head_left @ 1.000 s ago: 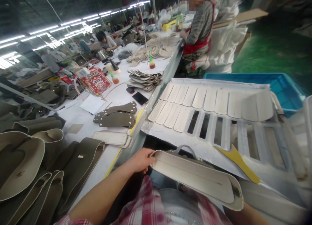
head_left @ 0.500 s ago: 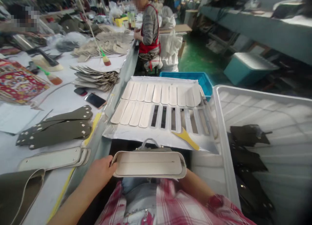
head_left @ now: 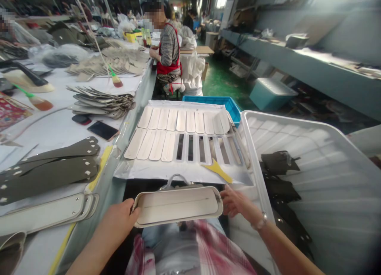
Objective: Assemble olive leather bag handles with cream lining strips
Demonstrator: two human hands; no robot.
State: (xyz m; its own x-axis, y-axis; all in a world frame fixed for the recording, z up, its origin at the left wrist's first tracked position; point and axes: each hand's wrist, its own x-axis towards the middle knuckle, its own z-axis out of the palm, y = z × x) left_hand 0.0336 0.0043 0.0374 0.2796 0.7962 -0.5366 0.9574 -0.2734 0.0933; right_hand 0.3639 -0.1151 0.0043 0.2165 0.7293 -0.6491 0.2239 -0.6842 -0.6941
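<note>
My left hand (head_left: 122, 215) grips the left end of an unfinished bag (head_left: 178, 205) held in front of my lap. Its cream oblong panel with rounded corners and a lengthwise line faces up, inside a raised rim. At the bag's right end is my right hand (head_left: 238, 201), fingers stretched and apart; whether they touch the rim I cannot tell. Just beyond lies a white board (head_left: 127, 170) bearing two rows of cream oblong strips (head_left: 143, 144), with several bare slots at the front right. A yellow spreader (head_left: 218, 171) rests on the board's front part.
On the left table are dark straps (head_left: 50, 168), white panels (head_left: 44, 209), a phone (head_left: 102, 130), stacked pieces (head_left: 101, 102) and glue bottles (head_left: 40, 103). A white bin (head_left: 253, 148) with dark pieces stands right, a blue crate (head_left: 232, 108) behind. A co-worker (head_left: 169, 49) sits ahead.
My right hand has come out from behind the bag to its right end, fingers spread. The bag has tilted slightly, and my left hand keeps its hold. The view has shifted right and up.
</note>
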